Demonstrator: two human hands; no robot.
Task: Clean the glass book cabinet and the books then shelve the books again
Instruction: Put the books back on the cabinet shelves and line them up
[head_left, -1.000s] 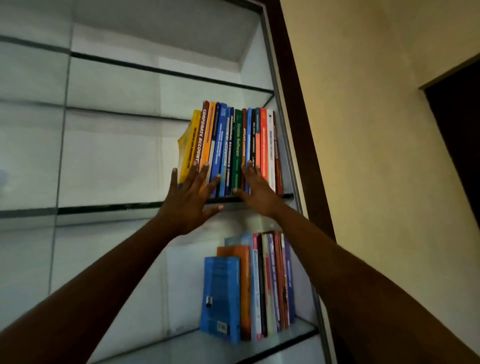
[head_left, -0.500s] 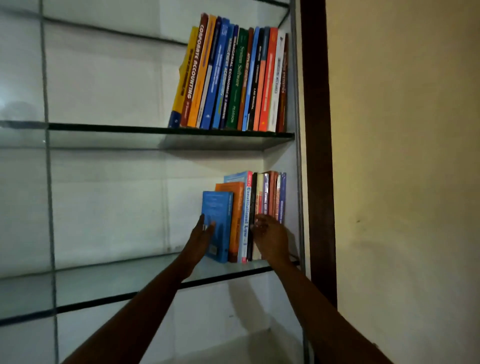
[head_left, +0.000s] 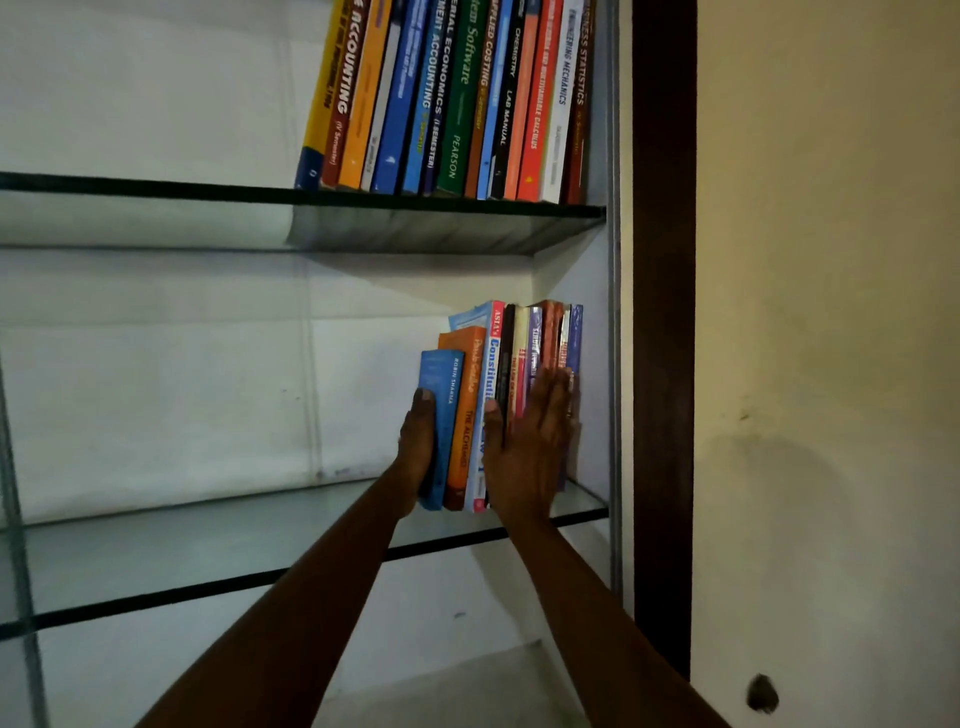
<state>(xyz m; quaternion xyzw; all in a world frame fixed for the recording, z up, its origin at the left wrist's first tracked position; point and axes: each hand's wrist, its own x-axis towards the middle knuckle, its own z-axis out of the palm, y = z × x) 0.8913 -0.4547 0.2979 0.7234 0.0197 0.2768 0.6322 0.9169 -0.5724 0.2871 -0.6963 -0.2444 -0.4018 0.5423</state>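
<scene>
In the head view, the person's work was on the lower glass shelf (head_left: 260, 540), where a short row of books (head_left: 540, 332) stood upright at the right end, close against the cabinet's side panel (head_left: 597, 364). The left hand (head_left: 418, 452) lay flat against the outer cover of the blue Robin Sharma book (head_left: 445, 415) at the row's left end. Its thumb tip was at the spine edge and it clasped nothing. The right hand (head_left: 530, 441) rested open on the spines with straight fingers, to the right of the orange Alchemist paperback (head_left: 467, 395). Above, the textbooks (head_left: 457, 93) already stood packed on the upper glass shelf (head_left: 156, 208), leaning slightly to the right. The step looked like squaring up reshelved books. The next move probably called for the left palm to press rightward to close any gaps, while the right hand pushed the spines level. Letting go gently would matter, since the row had no support on its left.
</scene>
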